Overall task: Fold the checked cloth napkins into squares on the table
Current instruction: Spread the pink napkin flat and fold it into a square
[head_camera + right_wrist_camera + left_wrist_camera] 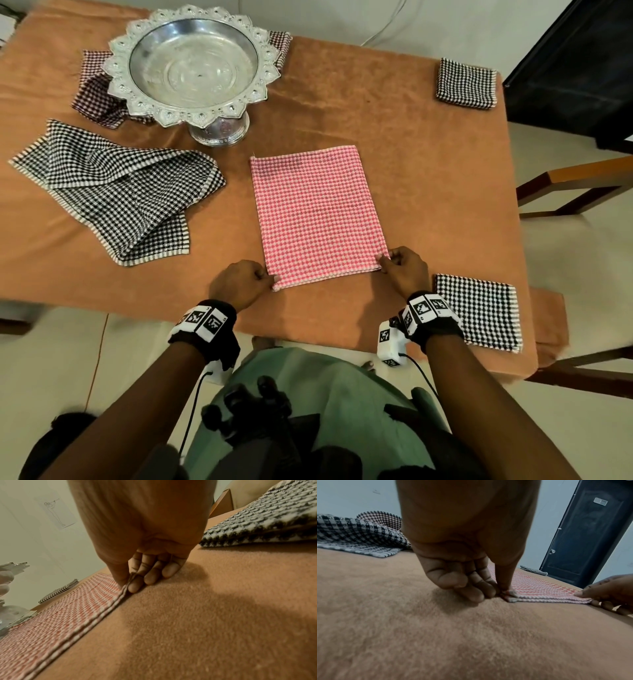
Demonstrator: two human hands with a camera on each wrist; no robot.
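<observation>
On an orange-covered tabletop [394, 113], the left hand [239, 282] is pinching the near left corner of a pink checked napkin [315, 212], thumb on top and fingers curled beneath. The napkin is lying doubled into a long rectangle stretching away from the person, between both grips. The right hand [406, 270] is pinching the near right corner. To do this fold well, both corners should probably be lifted together and carried to the far edge, layers kept aligned.
</observation>
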